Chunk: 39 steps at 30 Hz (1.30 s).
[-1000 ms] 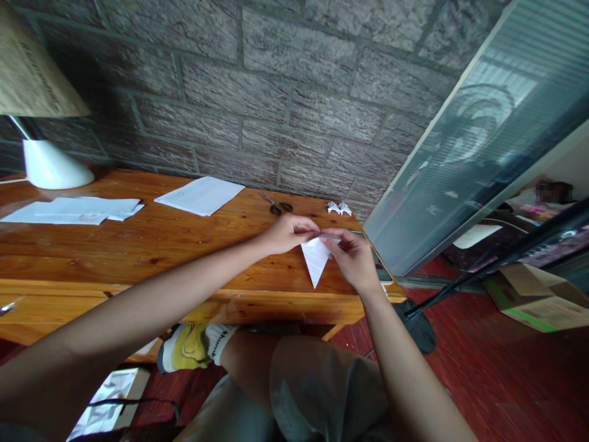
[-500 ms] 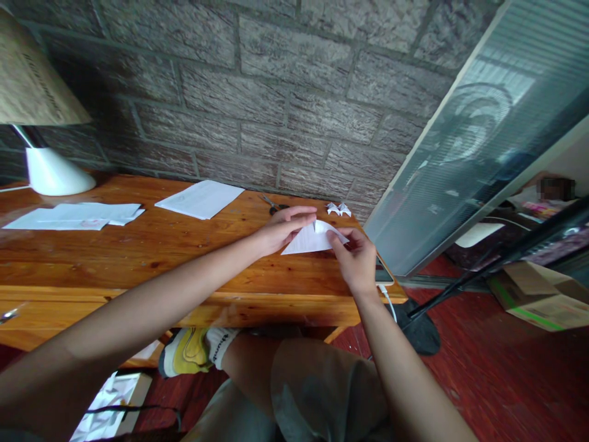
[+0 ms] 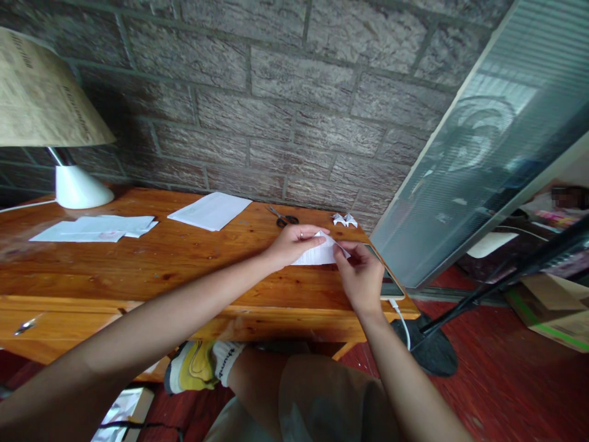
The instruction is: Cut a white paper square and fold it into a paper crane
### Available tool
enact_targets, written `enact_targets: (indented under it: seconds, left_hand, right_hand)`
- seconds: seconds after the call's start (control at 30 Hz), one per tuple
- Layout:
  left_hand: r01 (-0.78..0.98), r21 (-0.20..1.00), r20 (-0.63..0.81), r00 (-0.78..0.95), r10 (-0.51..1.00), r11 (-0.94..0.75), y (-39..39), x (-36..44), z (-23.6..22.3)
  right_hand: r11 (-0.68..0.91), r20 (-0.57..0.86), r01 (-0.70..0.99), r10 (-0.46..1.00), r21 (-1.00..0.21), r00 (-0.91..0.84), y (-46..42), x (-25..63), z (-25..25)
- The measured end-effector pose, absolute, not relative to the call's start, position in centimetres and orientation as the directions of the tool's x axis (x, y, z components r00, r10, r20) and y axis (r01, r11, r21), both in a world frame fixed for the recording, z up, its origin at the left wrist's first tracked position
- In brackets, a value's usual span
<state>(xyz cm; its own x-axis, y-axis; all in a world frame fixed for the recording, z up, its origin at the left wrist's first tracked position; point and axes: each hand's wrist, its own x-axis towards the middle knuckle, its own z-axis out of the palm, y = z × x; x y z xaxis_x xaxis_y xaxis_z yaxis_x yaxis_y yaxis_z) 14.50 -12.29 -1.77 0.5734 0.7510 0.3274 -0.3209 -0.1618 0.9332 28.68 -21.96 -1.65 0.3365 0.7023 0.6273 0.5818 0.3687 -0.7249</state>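
Relative to the frame 1.0 s earlier, the folded paper sheet [image 3: 316,255] has rotated from a downward-pointing triangle to a position with a long edge facing the person, and the left hand [image 3: 294,244] has shifted onto its left portion. The left grip is closed, with the paper between thumb and fingers. The right hand [image 3: 361,270] has its grip pinched at the paper's right corner, thumb against forefinger. The sheet is located between the 2 hands, over the right part of the wooden table [image 3: 202,264]; contact with the surface cannot be determined. Black-handled scissors [image 3: 286,220] lie behind the left hand. 2 small folded paper pieces [image 3: 345,220] stand near the rear right corner. A flat electronic device [image 3: 392,288], partly covered by the right hand, connects to a white cable [image 3: 405,325]. A stack of white paper [image 3: 210,211] lies farther left, near the wall [image 3: 271,116].
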Motion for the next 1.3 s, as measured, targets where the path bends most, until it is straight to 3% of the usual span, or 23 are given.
enact_targets:
  seconds: [0.3, 1.07, 1.3]
  left_hand:
    - [-0.282, 0.914, 0.398, 0.476, 0.784, -0.292, -12.5, 14.6, -1.7]
    - [-0.178, 0.907, 0.417, 0.518, 0.747, -0.383, -12.7, 14.0, -1.1]
    - [-0.252, 0.913, 0.406, 0.514, 0.755, -0.320, -12.8, 14.1, -1.1]
  right_hand:
    - [0.323, 0.618, 0.618, 0.706, -0.716, 0.346, -22.4, 28.3, -1.4]
    - [0.341, 0.592, 0.554, 0.716, -0.760, 0.370, -22.1, 28.3, -1.9]
    - [0.386, 0.570, 0.528, 0.786, -0.756, 0.242, -22.6, 28.7, -0.4]
